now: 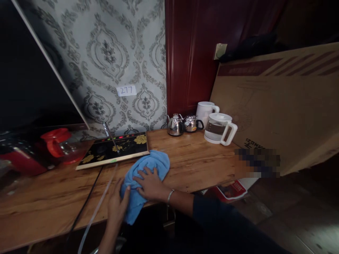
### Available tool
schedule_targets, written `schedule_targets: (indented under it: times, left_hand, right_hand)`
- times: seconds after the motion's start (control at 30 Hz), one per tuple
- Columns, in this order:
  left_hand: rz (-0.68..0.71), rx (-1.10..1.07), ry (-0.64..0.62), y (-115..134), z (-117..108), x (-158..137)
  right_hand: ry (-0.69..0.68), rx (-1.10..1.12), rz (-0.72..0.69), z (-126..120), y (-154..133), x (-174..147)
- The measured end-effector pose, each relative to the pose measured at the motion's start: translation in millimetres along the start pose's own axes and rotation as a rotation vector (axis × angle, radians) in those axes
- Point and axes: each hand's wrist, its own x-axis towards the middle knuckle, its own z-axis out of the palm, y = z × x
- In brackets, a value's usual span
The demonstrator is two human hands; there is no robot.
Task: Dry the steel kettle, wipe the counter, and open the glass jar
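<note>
The blue cloth [155,160] lies bunched on the table [190,162] by the near right corner of the black panel [129,148]; the right hand [150,183] spreads over it, the left hand [116,204] meets its edge, grip unclear; flat, even pressure, clear of the tube [92,217] before the panel, should serve

Matt Beside Mirror-Bright

The blue cloth [157,160] looks soft and matt, rumpled in folds. The tabletop [190,165] shows wood grain with a faint sheen. The small kettles [175,127] are polished metal — highly reflective. The black cooktop [106,150] looks smooth and glossy; the carton [286,102] is matt cardboard — dull and flat.
</note>
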Motion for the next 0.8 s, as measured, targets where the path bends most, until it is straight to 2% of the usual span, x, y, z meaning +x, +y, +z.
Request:
schedule_targets:
  times: [0.17,0.27,0.37,0.47,0.6,0.8]
  left_hand:
    - [0.005,-0.004,-0.007,-1,-14,-8]
    - [-0.014,0.016,-0.023,-1,-16,-14]
    - [-0.013,0.026,-0.053,-1,-16,-17]
    - [0.000,0.033,-0.065,-1,-17,-16]
    - [0.018,0.043,-0.052,-2,-18,-12]
    - [-0.015,0.031,-0.104,1,-11,-11]
  right_hand:
    - [-0.077,-0.016,-0.233,2,-8,40]
    - [-0.116,-0.022,-0.252,2,-8,53]
    - [-0.109,-0.033,-0.233,3,-9,52]
    - [-0.074,-0.039,-0.245,2,-6,36]
    - [-0.057,-0.022,-0.219,-8,11,-4]
    - [-0.038,0.019,0.070,-32,67,-64]
